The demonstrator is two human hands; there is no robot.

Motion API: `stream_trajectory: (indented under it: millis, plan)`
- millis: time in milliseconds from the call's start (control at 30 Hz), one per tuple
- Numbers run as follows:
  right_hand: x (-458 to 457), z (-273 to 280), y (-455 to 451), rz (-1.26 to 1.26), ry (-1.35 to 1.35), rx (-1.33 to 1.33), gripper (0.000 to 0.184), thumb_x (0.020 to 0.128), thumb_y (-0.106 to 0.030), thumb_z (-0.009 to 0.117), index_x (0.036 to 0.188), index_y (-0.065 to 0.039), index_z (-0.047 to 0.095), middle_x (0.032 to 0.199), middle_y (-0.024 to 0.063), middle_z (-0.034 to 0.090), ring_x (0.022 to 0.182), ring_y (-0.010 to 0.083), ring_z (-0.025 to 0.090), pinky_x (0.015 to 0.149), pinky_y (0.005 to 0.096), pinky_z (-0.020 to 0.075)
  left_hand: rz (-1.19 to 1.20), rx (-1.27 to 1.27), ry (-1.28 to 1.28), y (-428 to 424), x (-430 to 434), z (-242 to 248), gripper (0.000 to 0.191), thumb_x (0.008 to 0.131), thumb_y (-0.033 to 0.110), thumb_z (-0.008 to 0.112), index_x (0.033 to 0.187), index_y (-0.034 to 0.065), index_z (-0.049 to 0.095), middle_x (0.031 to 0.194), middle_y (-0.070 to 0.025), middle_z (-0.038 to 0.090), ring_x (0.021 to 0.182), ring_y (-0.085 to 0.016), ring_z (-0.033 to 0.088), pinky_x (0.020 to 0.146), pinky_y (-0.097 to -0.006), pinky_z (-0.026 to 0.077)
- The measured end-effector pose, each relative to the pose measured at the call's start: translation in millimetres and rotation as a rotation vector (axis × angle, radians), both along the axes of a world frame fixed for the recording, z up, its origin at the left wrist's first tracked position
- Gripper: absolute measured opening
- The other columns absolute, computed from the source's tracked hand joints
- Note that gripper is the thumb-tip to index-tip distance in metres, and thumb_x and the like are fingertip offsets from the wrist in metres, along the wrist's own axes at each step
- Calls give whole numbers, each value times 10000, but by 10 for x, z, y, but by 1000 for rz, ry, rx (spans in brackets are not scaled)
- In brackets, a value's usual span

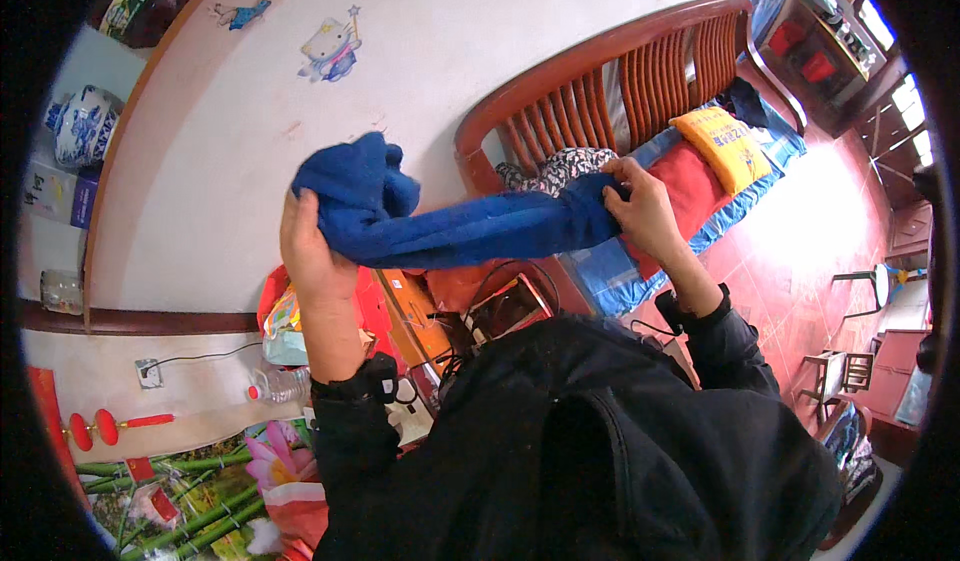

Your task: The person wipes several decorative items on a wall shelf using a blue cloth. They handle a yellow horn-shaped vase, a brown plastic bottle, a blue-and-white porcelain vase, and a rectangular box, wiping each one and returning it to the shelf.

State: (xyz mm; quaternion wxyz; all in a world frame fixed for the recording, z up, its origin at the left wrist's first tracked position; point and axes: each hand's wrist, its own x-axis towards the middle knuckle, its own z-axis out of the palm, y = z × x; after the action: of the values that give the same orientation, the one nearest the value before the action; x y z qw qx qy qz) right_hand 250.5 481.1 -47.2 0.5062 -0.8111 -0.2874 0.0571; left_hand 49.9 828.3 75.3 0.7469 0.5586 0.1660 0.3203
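Note:
A blue cloth (465,227), with the look of a folded or rolled fabric piece, stretches between my two hands in mid-air. Its bunched end rests in my left hand (319,261), whose thumb lies over the near edge; the fingers behind the fabric are hidden. At the other, narrower end, my right hand (641,205) pinches the cloth between thumb and fingers. Both forearms come out of black sleeves. Beyond my right hand, a black-and-white patterned fabric (574,167) lies on a wooden bench.
The slatted wooden bench (600,51) carries a red cushion (686,186) and a yellow pillow (724,148). Below my left hand stand a plastic bottle (281,385) and an orange wooden cabinet (412,313). A blue-and-white porcelain jar (86,126) sits on the shelf at left.

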Motion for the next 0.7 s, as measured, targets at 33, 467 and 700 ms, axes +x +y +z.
stream_trajectory:
  millis: [33,467,700]
  plan:
    - [5,-4,-2,83,30,-138,291,920,-96,712,1198,-28,664,1115,142,681,1028,260,681,938,373,544,-51,-8,-35,22,-30,77,453,1094,301,508,1438,12,563,1371,-152,650,1258,-290,636,1114,-472,489]
    - [-960,219,1473,972,303,424,650,988,-254,746,1515,-2,461,1408,181,604,1314,278,532,1151,406,407,-262,-3,-114,-463,106,179,613,1082,450,545,1490,-3,497,1406,-170,625,1255,-299,640,1110,-479,500]
    - [-991,-29,1635,856,383,338,350,984,-71,617,1315,29,561,1236,186,637,1168,256,583,1058,421,474,-176,-336,526,-402,-694,-808,499,1089,442,566,1304,-4,634,1143,-127,715,1020,-242,708,945,-375,567]
